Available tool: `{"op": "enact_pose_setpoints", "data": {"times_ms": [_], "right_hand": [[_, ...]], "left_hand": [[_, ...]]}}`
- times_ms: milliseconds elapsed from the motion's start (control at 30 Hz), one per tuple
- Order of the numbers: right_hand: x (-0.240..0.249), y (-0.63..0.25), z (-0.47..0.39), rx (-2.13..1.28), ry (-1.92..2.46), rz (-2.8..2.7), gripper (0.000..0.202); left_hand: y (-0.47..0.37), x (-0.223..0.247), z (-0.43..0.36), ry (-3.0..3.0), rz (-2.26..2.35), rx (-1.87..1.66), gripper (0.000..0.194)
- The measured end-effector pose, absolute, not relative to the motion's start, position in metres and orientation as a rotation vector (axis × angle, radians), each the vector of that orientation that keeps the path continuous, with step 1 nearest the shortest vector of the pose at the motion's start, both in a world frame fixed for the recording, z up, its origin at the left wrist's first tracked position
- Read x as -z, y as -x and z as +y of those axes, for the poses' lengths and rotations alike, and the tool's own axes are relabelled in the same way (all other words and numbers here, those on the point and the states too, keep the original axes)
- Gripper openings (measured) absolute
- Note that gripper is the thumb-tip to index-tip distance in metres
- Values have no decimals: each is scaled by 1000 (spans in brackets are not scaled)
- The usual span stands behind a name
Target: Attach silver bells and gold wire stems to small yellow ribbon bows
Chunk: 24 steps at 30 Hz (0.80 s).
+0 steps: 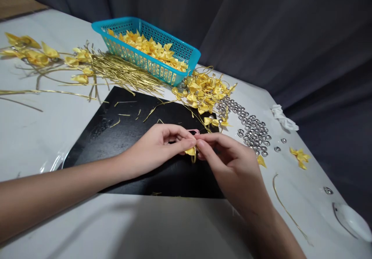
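Note:
My left hand (165,142) pinches a small yellow ribbon bow (190,151) between thumb and fingers, above a black board (116,142). From the other side my right hand (226,154) meets it, fingertips pressed together at the bow's right end. A loop of gold cord (193,157) hangs below the fingertips. Just behind the hands lies a pink-handled tool (194,131), mostly hidden by them. The exact spot where the fingertips meet is too small to make out.
A blue basket (116,49) of yellow bows stands at the back. Gold cords (124,71) lie before it, with a pile of corded bows (203,90) to their right. Silver metal pieces (255,135), a white crumpled item (284,118) and a white round object (353,222) are at right.

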State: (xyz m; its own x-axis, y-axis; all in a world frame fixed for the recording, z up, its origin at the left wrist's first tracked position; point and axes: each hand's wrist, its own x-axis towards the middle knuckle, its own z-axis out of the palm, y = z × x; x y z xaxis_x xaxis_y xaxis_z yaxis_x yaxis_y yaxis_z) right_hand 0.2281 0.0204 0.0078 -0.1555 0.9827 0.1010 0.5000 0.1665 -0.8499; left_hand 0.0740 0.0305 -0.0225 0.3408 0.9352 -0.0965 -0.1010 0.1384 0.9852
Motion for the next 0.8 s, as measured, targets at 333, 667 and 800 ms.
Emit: {"op": "enact_pose_setpoints", "data": {"times_ms": [333, 667, 800], "right_hand": [[-5, -230, 26, -1089, 1375, -1648, 7], [-10, -237, 28, -1248, 1352, -1517, 10], [-11, -238, 29, -1114, 1375, -1616, 8]], "left_hand": [[-74, 21, 29, -1229, 968, -892, 19], [-75, 21, 30, -1167, 967, -929, 21], [-75, 20, 29, -1154, 977, -936, 20]]}}
